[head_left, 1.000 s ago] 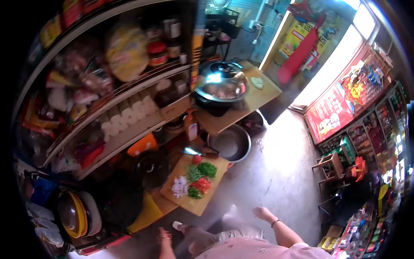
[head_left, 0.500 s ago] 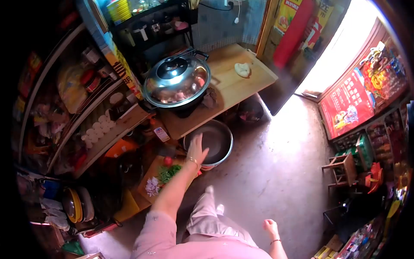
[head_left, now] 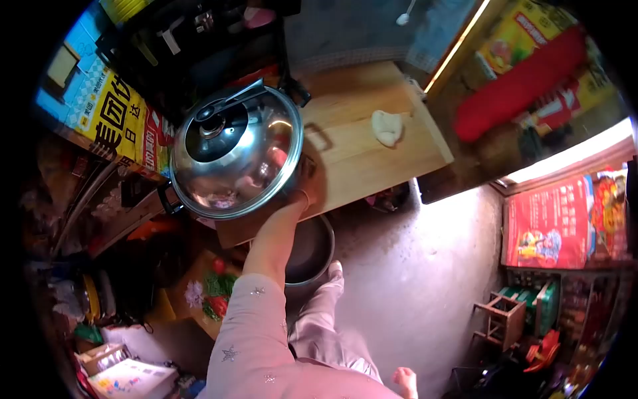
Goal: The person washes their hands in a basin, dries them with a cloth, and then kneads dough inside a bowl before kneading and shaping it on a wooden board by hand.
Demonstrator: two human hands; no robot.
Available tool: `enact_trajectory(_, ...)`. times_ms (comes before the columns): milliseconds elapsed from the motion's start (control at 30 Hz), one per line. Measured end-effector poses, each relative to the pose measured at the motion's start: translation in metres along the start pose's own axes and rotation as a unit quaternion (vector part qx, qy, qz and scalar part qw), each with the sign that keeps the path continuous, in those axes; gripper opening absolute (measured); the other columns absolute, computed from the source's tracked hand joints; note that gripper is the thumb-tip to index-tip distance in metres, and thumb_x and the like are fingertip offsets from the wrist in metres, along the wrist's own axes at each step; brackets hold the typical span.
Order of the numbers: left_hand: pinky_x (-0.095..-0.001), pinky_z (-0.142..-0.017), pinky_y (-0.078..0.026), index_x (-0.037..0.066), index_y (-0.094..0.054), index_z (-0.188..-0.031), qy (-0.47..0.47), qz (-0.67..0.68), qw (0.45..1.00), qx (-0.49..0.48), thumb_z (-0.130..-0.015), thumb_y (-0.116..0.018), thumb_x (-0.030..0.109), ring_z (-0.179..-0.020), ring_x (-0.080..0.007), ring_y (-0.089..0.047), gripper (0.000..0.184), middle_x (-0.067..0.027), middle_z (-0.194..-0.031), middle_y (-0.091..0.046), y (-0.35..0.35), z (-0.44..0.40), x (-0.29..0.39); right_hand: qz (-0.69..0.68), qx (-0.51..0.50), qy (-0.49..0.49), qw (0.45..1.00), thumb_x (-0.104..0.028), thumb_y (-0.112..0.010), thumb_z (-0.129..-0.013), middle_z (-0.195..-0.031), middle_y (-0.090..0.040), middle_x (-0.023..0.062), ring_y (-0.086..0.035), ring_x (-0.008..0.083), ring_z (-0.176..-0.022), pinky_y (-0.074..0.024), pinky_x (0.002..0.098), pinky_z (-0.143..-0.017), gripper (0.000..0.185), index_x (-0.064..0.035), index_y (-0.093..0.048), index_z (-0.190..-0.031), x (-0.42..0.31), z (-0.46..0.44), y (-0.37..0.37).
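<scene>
My left hand reaches in beside the wok, at the lower right edge of its domed steel lid. Shadow and the lid's rim obscure the fingers, so whether they grip anything is unclear. A dark cloth lay at this spot earlier; I cannot make it out now. Beneath is a wooden board, with a pale piece of dough farther right. A glass-topped knob and long dark handle crown the lid. My right hand hangs low by my side, its fingers curled in, with nothing visible in it.
Below the board stands a wide dark basin. To its left, a cutting board carries chopped greens, a tomato and sliced onion. A wooden stool stands at right. Red cloth hangs at upper right.
My left hand has moved up from above the basin to the board beside the wok. The view has shifted closer to the counter. My right hand stays low.
</scene>
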State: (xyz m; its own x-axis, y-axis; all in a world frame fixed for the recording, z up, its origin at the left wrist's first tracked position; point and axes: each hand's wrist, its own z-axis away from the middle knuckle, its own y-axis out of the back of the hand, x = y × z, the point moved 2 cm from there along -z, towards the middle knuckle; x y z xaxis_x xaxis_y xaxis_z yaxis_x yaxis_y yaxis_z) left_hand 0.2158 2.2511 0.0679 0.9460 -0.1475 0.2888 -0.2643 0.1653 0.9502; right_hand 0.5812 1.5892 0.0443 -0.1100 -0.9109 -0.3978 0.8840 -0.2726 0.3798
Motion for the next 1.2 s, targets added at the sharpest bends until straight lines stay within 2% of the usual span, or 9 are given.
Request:
enact_trajectory(33, -0.0487, -0.113, -0.02, 0.023, -0.04, -0.14, 0.045, -0.05, 0.992, -0.104, -0.074, -0.062, 0.012, -0.139, -0.0426, -0.014, 0.07, -0.0208, -0.152, -0.012, 0.013, 0.009, 0.011, 0.023, -0.007, 0.038, 0.999, -0.014, -0.053, -0.092, -0.069, -0.062, 0.008, -0.06, 0.0144, -0.057, -0.0492, 0.0274, -0.051, 0.018, 0.0023, -0.06, -0.094, -0.03, -0.011, 0.007)
enact_trajectory(167, -0.0598, -0.1, -0.031, 0.022, -0.056, -0.118, 0.005, -0.061, 0.996, 0.063, -0.083, -0.057, 0.021, -0.122, -0.0442, -0.038, 0.036, -0.0164, -0.134, -0.039, -0.046, 0.052, -0.037, -0.014, -0.038, 0.081, 0.996, -0.016, -0.053, -0.094, -0.07, -0.058, 0.0037, -0.057, 0.013, -0.059, -0.0472, 0.0263, -0.054, 0.016, -0.0019, -0.06, -0.094, -0.155, -0.059, 0.018)
enact_trajectory(300, -0.0519, -0.088, -0.044, 0.02, -0.057, -0.114, 0.267, 0.443, 0.855, 0.038, -0.086, -0.057, 0.03, -0.113, -0.0411, -0.046, 0.03, -0.0166, -0.123, -0.05, -0.139, 0.151, -0.143, 0.021, -0.064, 0.109, 0.992, -0.02, -0.054, -0.095, -0.084, -0.065, 0.008, -0.064, 0.0164, -0.068, -0.0509, 0.0274, -0.058, 0.021, -0.0011, -0.06, -0.103, -0.275, -0.085, -0.009)
enact_trajectory(500, -0.0368, -0.077, -0.049, 0.0, -0.059, -0.103, 0.459, 0.205, 0.787, 0.357, -0.085, -0.06, 0.023, -0.091, -0.0216, -0.059, 0.029, -0.0094, -0.102, -0.064, -0.039, 0.221, -0.222, 0.19, -0.162, 0.227, 0.941, -0.012, -0.054, -0.093, -0.091, -0.067, 0.0092, -0.066, 0.0139, -0.072, -0.0509, 0.0266, -0.064, 0.019, 0.001, -0.061, -0.106, -0.397, -0.151, -0.037)
enact_trajectory(600, -0.0372, -0.079, -0.049, -0.001, -0.061, -0.105, 0.522, 0.152, 0.768, 0.338, -0.086, -0.059, 0.021, -0.09, -0.0247, -0.061, 0.029, -0.0127, -0.102, -0.064, -0.021, 0.222, -0.223, 0.331, -0.113, 0.431, 0.832, -0.018, -0.062, -0.086, -0.101, -0.066, 0.0177, -0.065, 0.0333, -0.088, -0.0515, 0.0367, -0.078, 0.026, -0.0013, -0.062, -0.106, -0.501, -0.181, -0.064)
enact_trajectory(667, -0.0375, -0.08, -0.049, -0.001, -0.061, -0.106, 0.54, 0.094, 0.785, 0.287, -0.087, -0.059, 0.02, -0.09, -0.0267, -0.062, 0.028, -0.015, -0.101, -0.065, -0.02, 0.221, -0.184, 0.331, -0.098, 0.477, 0.809, -0.018, -0.062, -0.087, -0.113, -0.061, 0.0173, -0.063, 0.0296, -0.096, -0.0511, 0.0341, -0.079, 0.034, -0.0029, -0.056, -0.117, -0.59, -0.172, -0.089)
enact_trajectory(900, -0.0347, -0.089, -0.046, 0.002, -0.061, -0.115, 0.269, 0.268, 0.884, 0.271, -0.092, -0.055, 0.016, -0.103, -0.0272, -0.059, 0.028, -0.0173, -0.111, -0.062, 0.017, 0.008, 0.093, 0.2, -0.138, 0.456, 0.856, -0.023, -0.062, -0.09, -0.123, -0.054, 0.0156, -0.055, 0.0227, -0.11, -0.0453, 0.033, -0.093, 0.051, -0.0013, -0.042, -0.131, -0.796, -0.256, -0.198)
enact_trajectory(1000, -0.0344, -0.098, -0.041, 0.006, -0.052, -0.129, 0.206, 0.523, 0.792, 0.238, -0.096, -0.051, 0.019, -0.117, -0.0205, -0.05, 0.036, -0.0121, -0.128, -0.051, -0.022, -0.138, 0.133, 0.1, -0.213, 0.221, 0.947, -0.023, -0.067, -0.086, -0.114, -0.059, 0.0156, -0.06, 0.0214, -0.101, -0.0512, 0.0336, -0.083, 0.049, 0.0006, -0.048, -0.125, -0.821, -0.273, -0.233)
enact_trajectory(1200, -0.0416, -0.098, -0.038, 0.001, -0.054, -0.123, 0.171, 0.371, 0.895, 0.18, -0.093, -0.053, 0.024, -0.11, -0.0348, -0.051, 0.038, -0.0193, -0.118, -0.055, -0.061, -0.272, 0.174, 0.147, -0.148, 0.448, 0.869, -0.016, -0.068, -0.081, -0.094, -0.066, 0.0117, -0.065, 0.0212, -0.076, -0.0538, 0.0353, -0.062, 0.028, -0.0009, -0.063, -0.104, -0.813, -0.312, -0.263)
